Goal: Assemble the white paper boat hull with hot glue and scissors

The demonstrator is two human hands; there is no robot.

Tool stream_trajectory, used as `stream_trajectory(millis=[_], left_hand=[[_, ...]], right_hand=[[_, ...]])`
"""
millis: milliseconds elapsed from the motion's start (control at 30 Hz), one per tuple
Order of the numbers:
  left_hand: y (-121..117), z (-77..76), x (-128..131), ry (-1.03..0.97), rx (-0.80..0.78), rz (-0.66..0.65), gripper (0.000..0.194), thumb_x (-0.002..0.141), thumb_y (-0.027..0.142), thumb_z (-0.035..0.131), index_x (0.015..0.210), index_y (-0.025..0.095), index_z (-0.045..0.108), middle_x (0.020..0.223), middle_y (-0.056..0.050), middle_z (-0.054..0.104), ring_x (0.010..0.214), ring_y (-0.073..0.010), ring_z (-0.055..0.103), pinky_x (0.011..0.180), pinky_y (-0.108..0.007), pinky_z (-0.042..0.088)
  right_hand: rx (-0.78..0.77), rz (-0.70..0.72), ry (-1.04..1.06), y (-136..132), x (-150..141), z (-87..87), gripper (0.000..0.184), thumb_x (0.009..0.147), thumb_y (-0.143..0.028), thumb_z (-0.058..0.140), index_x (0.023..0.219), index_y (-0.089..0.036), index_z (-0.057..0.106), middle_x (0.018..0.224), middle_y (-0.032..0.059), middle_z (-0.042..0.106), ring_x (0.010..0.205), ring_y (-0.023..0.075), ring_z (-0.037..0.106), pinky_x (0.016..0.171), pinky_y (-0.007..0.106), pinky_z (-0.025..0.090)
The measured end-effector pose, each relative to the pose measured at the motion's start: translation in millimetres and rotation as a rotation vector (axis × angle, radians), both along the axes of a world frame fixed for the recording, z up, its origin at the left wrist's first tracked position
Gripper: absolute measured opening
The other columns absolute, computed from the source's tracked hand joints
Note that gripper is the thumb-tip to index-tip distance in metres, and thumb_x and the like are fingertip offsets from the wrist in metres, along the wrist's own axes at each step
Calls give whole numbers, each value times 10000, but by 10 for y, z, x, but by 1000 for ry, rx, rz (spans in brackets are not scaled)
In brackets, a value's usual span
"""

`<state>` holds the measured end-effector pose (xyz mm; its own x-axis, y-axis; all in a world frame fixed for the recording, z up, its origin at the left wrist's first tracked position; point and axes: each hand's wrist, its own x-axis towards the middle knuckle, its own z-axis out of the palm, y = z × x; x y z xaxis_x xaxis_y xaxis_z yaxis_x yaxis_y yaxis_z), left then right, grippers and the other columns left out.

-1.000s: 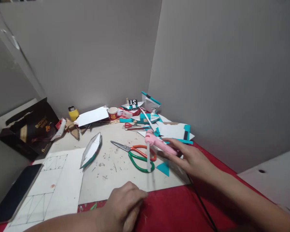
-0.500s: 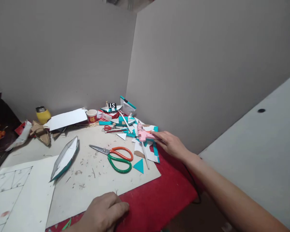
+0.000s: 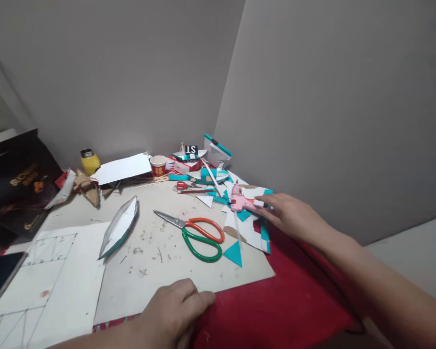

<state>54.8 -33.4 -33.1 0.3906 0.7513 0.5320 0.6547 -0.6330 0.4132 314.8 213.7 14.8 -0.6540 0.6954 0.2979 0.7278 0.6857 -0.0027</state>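
Over on the right, my right hand [image 3: 294, 213] grips the pink glue gun [image 3: 241, 202] beyond the scissors [image 3: 183, 223]; my left hand [image 3: 176, 305] curls near, grip hidden.

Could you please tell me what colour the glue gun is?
The glue gun is pink, clearest in the head view.

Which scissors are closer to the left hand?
The large scissors with one orange and one green handle; the small red-handled scissors lie farther from the left hand.
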Motion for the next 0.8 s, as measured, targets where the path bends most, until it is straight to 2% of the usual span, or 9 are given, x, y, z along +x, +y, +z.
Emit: stream_trajectory(millis=[133, 267, 500, 633, 700, 800], left_hand=[[62, -6, -32, -69, -59, -7, 383, 862, 98, 402, 1207, 179, 548, 768, -82, 588, 634, -157, 592, 526, -241, 501], [98, -22, -61, -84, -68, -19, 395, 849, 73, 414, 1207, 171, 549, 793, -99, 636, 662, -165, 624, 552, -253, 525], [116, -71, -77, -152, -24, -5, 369, 862, 132, 455, 1220, 185, 523, 834, -113, 690, 693, -175, 658, 597, -258, 530], [145, -172, -70, -61, -41, 45, 250, 878, 220, 474, 1107, 215, 575, 802, -62, 692, 644, -152, 644, 562, -215, 495], [168, -240, -60, 12, -43, 88, 183, 904, 306, 476, 1011, 230, 604, 756, -30, 684, 592, -136, 621, 517, -196, 461], [214, -287, -51, 49, -37, 103, 281, 952, 395, 393, 916, 223, 613, 693, 0, 670, 561, -115, 600, 514, -186, 446]], right_hand=[[47, 80, 180, -261, -252, 215, 322, 946, -345, 380, 888, -202, 663, 871, 92, 706, 815, 220, 639, 700, 323, 465], [15, 201, 108, -353, -556, 297, 295, 942, -304, 361, 835, -190, 611, 799, 89, 685, 730, 207, 611, 646, 310, 428], [-140, 459, -28, -517, -1093, 167, 430, 984, -335, 268, 687, -192, 544, 646, 46, 614, 603, 162, 547, 591, 278, 356], [-185, 597, -85, -661, -1273, 75, 374, 982, -298, 321, 730, -186, 575, 693, 43, 645, 628, 156, 566, 612, 279, 350], [-175, 607, -121, -646, -1359, 59, 326, 964, -271, 358, 736, -186, 576, 706, 42, 653, 621, 155, 563, 594, 281, 336], [-157, 475, -111, -456, -1537, 75, 266, 934, -258, 408, 737, -191, 574, 705, 31, 655, 586, 145, 548, 540, 269, 297]])
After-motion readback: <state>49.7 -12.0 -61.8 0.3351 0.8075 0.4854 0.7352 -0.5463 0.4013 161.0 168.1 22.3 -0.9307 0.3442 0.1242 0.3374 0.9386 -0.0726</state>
